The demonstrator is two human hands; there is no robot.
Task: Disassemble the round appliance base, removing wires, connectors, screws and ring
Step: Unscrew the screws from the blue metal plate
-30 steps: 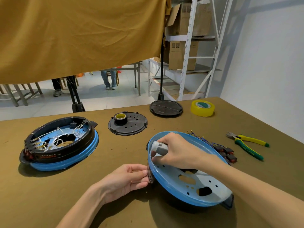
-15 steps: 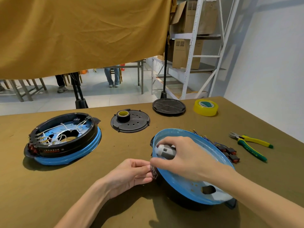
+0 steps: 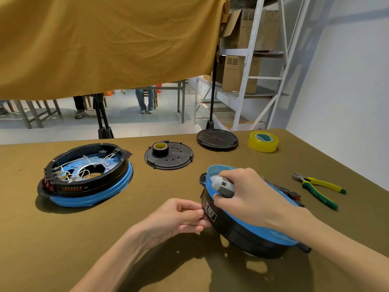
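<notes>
At the grip, R hand: fingers curled round a grey tool handle, clenched on it; tool tip hidden behind the hand, can't tell what it touches.
L hand: fingertips pinch the near-left edge of the tilted base, by the white-print label on its black wall.
Tilted base: round, black side wall w/ blue plate on top; raised on the L side, resting on the table at its R/near side; sits front-right of centre.
Wires & connectors: small bundle w/ black-red plugs, just behind the tilted base, touching or nearly so, can't tell which.
Pliers: yellow-green handles, lying flat, R of the bundle, apart from it.
Second base: L side of table, flat, black ring over blue rim, white wires loose inside, red parts at its near-left edge.
Black disc w/ holes: centre-back, flat; small black tape roll w/ yellow core stands on it.
Ribbed black disc: further back, near table's far edge.
Yellow tape roll: R of ribbed disc, apart.
Table: olive-brown cloth.
Backdrop: mustard cloth hangs above far edge; white shelving w/ cardboard boxes at back R; legs of people on the floor beyond.
</notes>
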